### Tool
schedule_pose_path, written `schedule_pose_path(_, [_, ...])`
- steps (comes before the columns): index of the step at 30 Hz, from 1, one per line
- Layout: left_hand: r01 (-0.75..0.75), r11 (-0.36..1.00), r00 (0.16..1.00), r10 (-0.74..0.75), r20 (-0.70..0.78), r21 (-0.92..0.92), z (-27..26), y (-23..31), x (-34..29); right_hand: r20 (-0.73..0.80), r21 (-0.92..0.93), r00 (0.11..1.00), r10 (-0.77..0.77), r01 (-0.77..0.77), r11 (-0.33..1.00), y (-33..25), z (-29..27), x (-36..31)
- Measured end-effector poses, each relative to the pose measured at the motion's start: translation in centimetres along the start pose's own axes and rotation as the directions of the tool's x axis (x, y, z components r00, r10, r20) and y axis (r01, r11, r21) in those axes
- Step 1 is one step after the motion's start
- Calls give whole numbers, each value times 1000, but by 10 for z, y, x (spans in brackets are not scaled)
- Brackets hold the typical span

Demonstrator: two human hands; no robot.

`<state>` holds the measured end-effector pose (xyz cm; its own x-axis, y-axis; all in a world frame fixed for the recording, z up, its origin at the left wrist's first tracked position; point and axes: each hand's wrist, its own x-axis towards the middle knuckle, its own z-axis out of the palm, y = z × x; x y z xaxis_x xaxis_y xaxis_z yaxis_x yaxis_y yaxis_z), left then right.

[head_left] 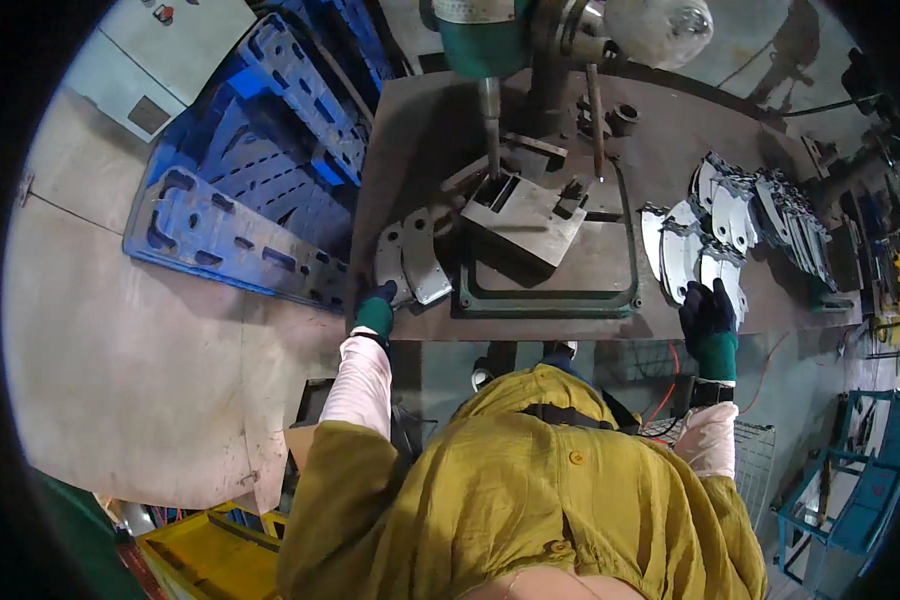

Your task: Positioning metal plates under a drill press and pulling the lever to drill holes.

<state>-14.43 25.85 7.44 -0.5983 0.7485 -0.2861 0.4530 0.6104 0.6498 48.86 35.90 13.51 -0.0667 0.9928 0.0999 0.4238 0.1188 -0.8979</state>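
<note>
My left hand [375, 308], in a dark glove with a green cuff, is at the table's front left edge. Its fingers close on the lower end of a curved metal plate [389, 262] with holes. A second curved plate [425, 262] lies against its right side. At the right, my gloved right hand [708, 318] reaches over the near end of a pile of similar curved plates [680, 257], fingers apart and touching the front ones. Between the hands, a steel block fixture [526, 222] sits on the green-edged machine base [550, 303], beneath the drill press spindle [491, 120].
More curved plates [792, 225] stand in a row at the far right of the metal table [410, 110]. A rod handle [596, 125] hangs right of the spindle. Blue plastic pallets [240, 240] lean at the left. A blue metal frame [850, 480] stands on the floor at right.
</note>
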Motion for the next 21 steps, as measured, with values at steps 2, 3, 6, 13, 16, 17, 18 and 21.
schedule_pose_path(2, [12, 994, 997, -3, 76, -108, -8, -50, 19, 99, 173, 991, 86, -102, 980, -1, 10, 8])
schedule_pose_path(3, [-37, 996, 999, 39, 21, -76, -4, -36, 16, 154, 130, 986, 69, -90, 987, -12, 8, 9])
schedule_pose_path(6, [-102, 993, 993, 99, -63, -52, 2, 7, -3, 29, 609, 933, 359, -301, 734, -68, 10, 1])
schedule_pose_path(13, [-35, 927, 973, 117, -198, 374, 4, -84, 20, 321, 804, 810, 491, -507, 310, -25, 9, 23])
schedule_pose_path(16, [-179, 943, 972, 126, 197, 282, 20, 40, 12, 68, 720, 818, 571, -437, 539, -11, -7, -7])
schedule_pose_path(17, [-298, 829, 930, 141, 340, 473, 10, 38, 15, 43, 662, 820, 571, -451, 598, -19, 2, -3])
schedule_pose_path(18, [-438, 671, 873, 157, 462, 599, 6, 36, 22, 71, 635, 751, 657, -542, 550, -17, 1, 4])
schedule_pose_path(21, [-516, 599, 851, 272, 450, 613, 8, -15, 45, -114, -63, 809, 577, -586, 808, -21, 12, 23])
